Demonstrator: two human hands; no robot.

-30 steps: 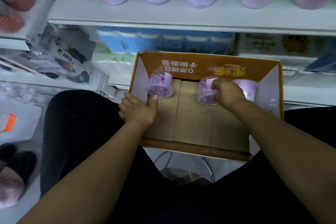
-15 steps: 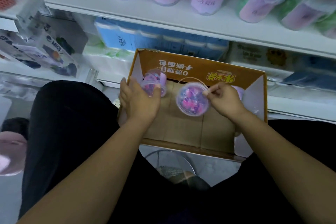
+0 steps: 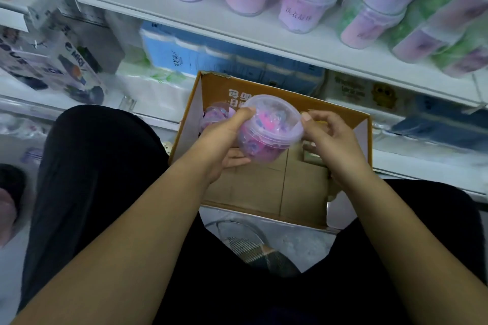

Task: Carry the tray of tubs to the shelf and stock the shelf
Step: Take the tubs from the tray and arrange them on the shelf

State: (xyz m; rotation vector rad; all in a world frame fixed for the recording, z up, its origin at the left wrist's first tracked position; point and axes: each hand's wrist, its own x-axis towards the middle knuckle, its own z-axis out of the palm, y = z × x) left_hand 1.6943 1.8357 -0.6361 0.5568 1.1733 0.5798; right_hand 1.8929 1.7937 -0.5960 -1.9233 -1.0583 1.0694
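Observation:
A clear tub (image 3: 272, 126) of pink and purple beads is held up over the brown cardboard tray (image 3: 253, 190), lid facing me. My left hand (image 3: 224, 140) grips its left side, thumb on the lid rim and fingers under the base. My right hand (image 3: 327, 137) pinches the right rim with its fingers curled. A second tub (image 3: 214, 113) lies in the tray's far left corner, partly hidden behind my left hand. Above, the white shelf (image 3: 148, 5) carries several purple and green tubs (image 3: 306, 0).
The tray rests across my knees in black trousers (image 3: 100, 171). Blue tissue packs (image 3: 184, 55) fill the lower shelf behind it, and printed boxes (image 3: 66, 66) stand at the left. A wire-framed object (image 3: 237, 232) sits on the floor between my legs.
My right hand lifted the tub out of the tray. My left hand left the tray's edge and took hold of the tub. The view tilted up toward the shelf.

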